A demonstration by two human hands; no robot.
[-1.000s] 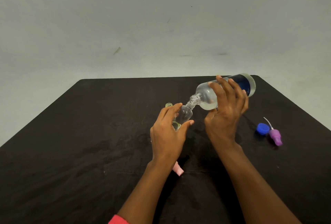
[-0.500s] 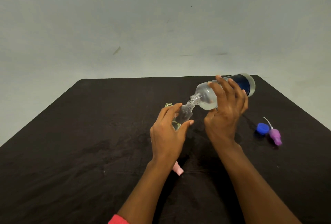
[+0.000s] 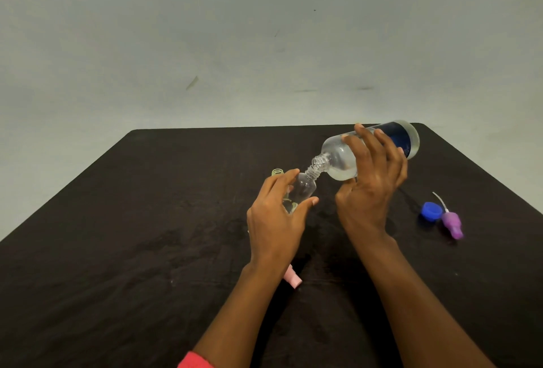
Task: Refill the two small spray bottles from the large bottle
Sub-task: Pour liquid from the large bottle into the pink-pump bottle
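Observation:
My right hand (image 3: 368,191) grips the large clear bottle (image 3: 340,159) with a dark blue label, tipped on its side, its open neck down to the left. That neck meets the mouth of a small clear spray bottle (image 3: 302,190), which my left hand (image 3: 274,217) holds between fingers and thumb. A little liquid shows in the small bottle's bottom. Behind my left fingers, only the threaded open neck of a second small bottle (image 3: 277,172) shows. A purple spray head (image 3: 452,222) with its tube lies at the right, and a pink spray head (image 3: 293,278) pokes out under my left wrist.
A blue cap (image 3: 430,212) lies next to the purple spray head. Everything sits on a dark table (image 3: 147,235), whose far edge meets a pale wall. My two forearms cross the near middle of the table.

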